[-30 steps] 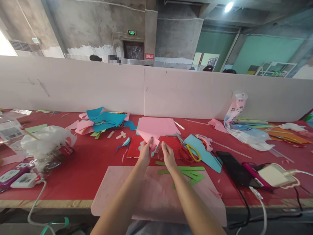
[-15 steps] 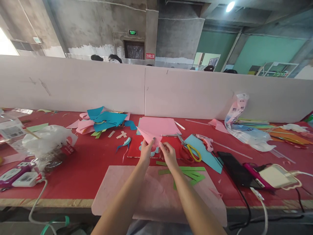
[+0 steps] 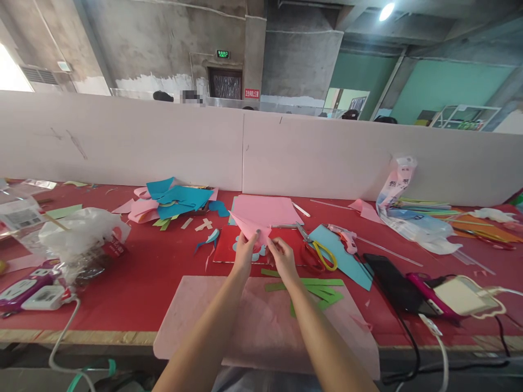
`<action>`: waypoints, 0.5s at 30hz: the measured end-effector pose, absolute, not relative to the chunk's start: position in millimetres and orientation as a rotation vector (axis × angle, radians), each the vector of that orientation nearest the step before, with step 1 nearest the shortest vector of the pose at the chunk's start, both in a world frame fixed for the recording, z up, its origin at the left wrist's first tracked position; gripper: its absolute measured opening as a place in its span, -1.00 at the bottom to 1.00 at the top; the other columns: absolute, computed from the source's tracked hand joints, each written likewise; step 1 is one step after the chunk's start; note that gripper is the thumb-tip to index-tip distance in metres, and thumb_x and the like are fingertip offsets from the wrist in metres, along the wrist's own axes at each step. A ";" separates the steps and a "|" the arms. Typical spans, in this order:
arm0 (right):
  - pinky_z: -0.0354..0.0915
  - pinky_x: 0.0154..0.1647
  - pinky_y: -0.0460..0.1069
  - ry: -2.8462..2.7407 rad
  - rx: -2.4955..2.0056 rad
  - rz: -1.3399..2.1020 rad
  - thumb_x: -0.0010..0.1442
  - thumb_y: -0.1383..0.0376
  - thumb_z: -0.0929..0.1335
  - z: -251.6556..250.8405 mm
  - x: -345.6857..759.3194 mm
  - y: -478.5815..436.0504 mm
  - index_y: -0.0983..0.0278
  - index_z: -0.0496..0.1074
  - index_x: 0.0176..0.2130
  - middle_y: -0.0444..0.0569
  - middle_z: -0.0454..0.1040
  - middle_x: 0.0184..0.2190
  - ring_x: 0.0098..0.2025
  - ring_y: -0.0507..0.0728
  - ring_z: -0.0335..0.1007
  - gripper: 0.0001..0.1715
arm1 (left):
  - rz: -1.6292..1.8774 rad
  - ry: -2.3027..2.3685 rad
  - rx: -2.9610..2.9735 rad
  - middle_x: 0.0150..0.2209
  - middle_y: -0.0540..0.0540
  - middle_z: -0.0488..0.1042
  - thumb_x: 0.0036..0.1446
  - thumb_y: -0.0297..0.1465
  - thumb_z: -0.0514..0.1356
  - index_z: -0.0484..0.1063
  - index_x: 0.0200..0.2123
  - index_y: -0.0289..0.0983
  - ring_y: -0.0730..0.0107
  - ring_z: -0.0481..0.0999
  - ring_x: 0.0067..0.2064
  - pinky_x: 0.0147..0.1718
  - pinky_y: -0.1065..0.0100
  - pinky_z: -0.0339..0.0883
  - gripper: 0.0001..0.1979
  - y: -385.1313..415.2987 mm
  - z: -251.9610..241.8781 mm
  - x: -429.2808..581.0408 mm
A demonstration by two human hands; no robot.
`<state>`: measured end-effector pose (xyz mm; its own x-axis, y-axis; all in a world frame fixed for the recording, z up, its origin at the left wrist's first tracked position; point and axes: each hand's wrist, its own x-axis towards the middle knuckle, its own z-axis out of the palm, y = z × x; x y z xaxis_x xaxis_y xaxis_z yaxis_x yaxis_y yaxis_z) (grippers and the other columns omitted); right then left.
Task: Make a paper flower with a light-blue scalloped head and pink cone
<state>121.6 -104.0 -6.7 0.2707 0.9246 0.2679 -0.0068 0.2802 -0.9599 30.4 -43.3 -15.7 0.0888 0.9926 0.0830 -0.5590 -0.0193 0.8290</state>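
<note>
A folded piece of pink paper (image 3: 252,226) is held up between my two hands, its pointed end toward the upper left. My left hand (image 3: 247,249) pinches it from below, thumb on top. My right hand (image 3: 281,255) has its fingertips closed on the paper's right corner. Under them lies a red card (image 3: 224,246) with light blue shapes, partly hidden by my hands. Behind it is a flat pink sheet (image 3: 267,208). Yellow-handled scissors (image 3: 324,256) rest just right of my right hand. Green paper strips (image 3: 322,291) lie below my right wrist on a pink mat (image 3: 192,318).
To the right are a blue sheet (image 3: 351,264), a pink glue gun (image 3: 345,238), a black phone (image 3: 388,277) and a cream charger (image 3: 463,294) with cables. Blue and pink scraps (image 3: 180,198) and a plastic bag (image 3: 85,234) lie left. A white partition (image 3: 163,144) stands behind.
The view has shifted very slightly. Both hands keep their hold on the pink paper, with almost no visible movement.
</note>
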 end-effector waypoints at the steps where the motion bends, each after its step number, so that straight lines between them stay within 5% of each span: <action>1: 0.04 -0.76 -0.14 -1.093 -1.073 0.844 0.03 0.02 0.30 -6.3 121.9 -103.8 0.25 0.26 -0.50 -0.20 0.28 -0.66 -0.71 -0.05 0.13 -0.65 | 1.384 0.655 0.848 -0.23 -0.13 0.47 -0.19 -0.25 0.28 0.37 -0.24 -0.29 0.34 0.45 -0.23 -0.25 0.37 0.26 -0.60 -43.7 -15.5 30.1; 15: 0.04 -0.81 -0.18 -1.067 -1.004 0.920 0.03 0.08 0.33 -15.7 125.0 -96.5 0.27 0.27 -0.48 -0.21 0.33 -0.65 -0.75 -0.09 0.13 -0.69 | 1.349 0.639 0.878 -0.31 -0.12 0.46 -0.17 -0.24 0.27 0.35 -0.24 -0.33 0.44 0.42 -0.37 -0.40 0.44 0.25 -0.59 -49.2 -12.3 30.7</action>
